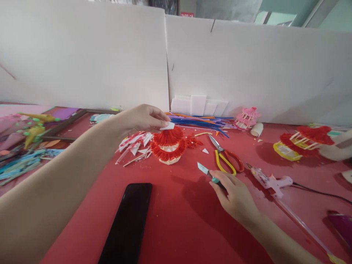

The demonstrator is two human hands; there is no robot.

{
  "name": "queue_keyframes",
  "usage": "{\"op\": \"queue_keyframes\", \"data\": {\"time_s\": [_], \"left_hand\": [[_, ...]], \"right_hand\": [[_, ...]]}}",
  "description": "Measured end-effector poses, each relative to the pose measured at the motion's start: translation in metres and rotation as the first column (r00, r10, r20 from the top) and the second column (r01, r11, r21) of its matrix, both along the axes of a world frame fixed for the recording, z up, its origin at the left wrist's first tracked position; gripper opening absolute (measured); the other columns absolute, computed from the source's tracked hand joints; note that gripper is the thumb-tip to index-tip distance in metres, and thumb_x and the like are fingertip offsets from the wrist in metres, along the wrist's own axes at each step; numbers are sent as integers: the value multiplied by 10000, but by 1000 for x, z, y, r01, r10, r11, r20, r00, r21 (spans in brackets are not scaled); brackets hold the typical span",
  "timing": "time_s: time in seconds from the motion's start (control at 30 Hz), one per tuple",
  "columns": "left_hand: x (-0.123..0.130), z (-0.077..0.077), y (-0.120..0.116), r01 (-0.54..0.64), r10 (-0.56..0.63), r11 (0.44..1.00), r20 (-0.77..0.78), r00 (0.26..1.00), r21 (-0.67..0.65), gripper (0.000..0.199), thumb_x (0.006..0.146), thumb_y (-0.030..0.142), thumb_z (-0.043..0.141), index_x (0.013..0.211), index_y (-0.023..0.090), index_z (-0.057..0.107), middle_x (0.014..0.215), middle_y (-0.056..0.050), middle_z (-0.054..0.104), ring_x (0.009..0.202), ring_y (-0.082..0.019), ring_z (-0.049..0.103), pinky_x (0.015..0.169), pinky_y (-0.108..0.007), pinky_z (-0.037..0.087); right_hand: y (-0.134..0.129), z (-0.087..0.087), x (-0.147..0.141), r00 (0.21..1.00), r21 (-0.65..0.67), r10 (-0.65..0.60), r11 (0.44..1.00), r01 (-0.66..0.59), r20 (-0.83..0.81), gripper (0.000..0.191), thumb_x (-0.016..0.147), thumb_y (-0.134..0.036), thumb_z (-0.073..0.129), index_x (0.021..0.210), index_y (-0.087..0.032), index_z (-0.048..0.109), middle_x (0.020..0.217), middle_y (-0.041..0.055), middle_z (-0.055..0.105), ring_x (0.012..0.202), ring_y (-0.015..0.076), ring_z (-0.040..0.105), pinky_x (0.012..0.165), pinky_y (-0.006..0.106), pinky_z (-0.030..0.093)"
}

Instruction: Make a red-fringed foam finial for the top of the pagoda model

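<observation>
My left hand (150,118) pinches a small white piece (167,126) just above the top of a red fringed model tower (168,143), whose base is pale. Whether the piece touches the tower cannot be made out. In my right hand (233,194) is a utility knife (204,168) with its blade out, pointing up and left. Scissors (226,157) with yellow and red handles lie just beyond that hand. A small white scrap (205,150) rests between the tower and the scissors.
A black phone (128,223) lies at the front. On the right are a glue gun (271,181) with its cord and another red model (305,141). A pink model (246,118) and coloured pipe cleaners (198,121) are at the back, before white boards (247,66).
</observation>
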State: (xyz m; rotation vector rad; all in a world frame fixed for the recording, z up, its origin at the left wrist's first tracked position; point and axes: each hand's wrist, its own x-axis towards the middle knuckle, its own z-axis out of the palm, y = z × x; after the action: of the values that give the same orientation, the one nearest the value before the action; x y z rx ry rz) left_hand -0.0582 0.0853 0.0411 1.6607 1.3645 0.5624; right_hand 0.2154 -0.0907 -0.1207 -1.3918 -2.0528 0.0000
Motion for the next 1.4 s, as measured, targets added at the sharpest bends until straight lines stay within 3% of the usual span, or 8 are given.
{"op": "queue_keyframes", "data": {"time_s": [0.83,0.9,0.97,1.03,1.1,1.17,1.27,1.4], "left_hand": [[0,-4,9,-69,114,976,213,970,-207,194,681,150,811,856,154,726,855,-68,741,744,-156,701,682,-251,584],[4,1,-1,-114,154,983,305,940,-147,201,716,103,777,908,133,724,825,-72,733,710,-143,689,682,-246,576],[15,0,-23,-203,205,977,491,847,-58,216,751,60,735,958,119,719,806,-63,722,678,-117,669,684,-228,564],[34,-12,-54,-231,193,973,601,775,-14,150,814,114,698,957,159,704,922,-37,732,757,-91,676,721,-191,557],[54,-35,-89,-144,232,973,737,635,-182,59,799,131,715,850,147,690,922,-36,729,743,-100,681,697,-204,571],[70,-64,-119,24,298,927,774,558,-374,90,778,150,743,835,146,674,880,-24,719,774,-122,699,752,-240,593],[80,-103,-144,118,396,841,749,531,-528,191,758,230,786,856,163,636,730,9,668,680,-125,685,632,-232,594],[76,-128,-146,101,381,852,740,554,-514,315,705,251,836,926,164,630,762,20,645,641,-89,647,608,-198,566]], "right_hand": [[-1,0,1,1000,10,-2,1000,2,-8,239,945,-191,510,1174,-219,572,1075,63,738,998,206,706,816,342,594],[-2,1,1,1000,22,10,1000,-10,-20,247,941,-183,517,1179,-222,568,1084,63,736,1010,204,703,826,340,595],[-3,3,1,998,75,29,997,-25,-54,253,932,-175,530,1180,-218,563,1085,71,733,1021,201,699,846,336,593],[-5,5,2,993,164,47,986,-28,-110,264,921,-165,544,1182,-201,556,1082,95,726,1025,204,697,857,333,592],[-7,7,3,981,242,79,970,-35,-176,288,914,-150,540,1200,-186,540,1070,120,713,1008,207,698,831,328,601],[-9,8,3,971,270,114,961,-55,-208,319,909,-136,529,1225,-182,519,1075,134,698,1006,215,696,804,336,609],[-9,7,3,974,262,148,960,-100,-170,331,904,-130,532,1229,-189,509,1093,137,693,1036,233,689,821,368,609],[-8,6,3,981,214,162,967,-136,-107,299,917,-144,522,1213,-188,515,1083,123,708,1042,229,691,851,368,602]]}}
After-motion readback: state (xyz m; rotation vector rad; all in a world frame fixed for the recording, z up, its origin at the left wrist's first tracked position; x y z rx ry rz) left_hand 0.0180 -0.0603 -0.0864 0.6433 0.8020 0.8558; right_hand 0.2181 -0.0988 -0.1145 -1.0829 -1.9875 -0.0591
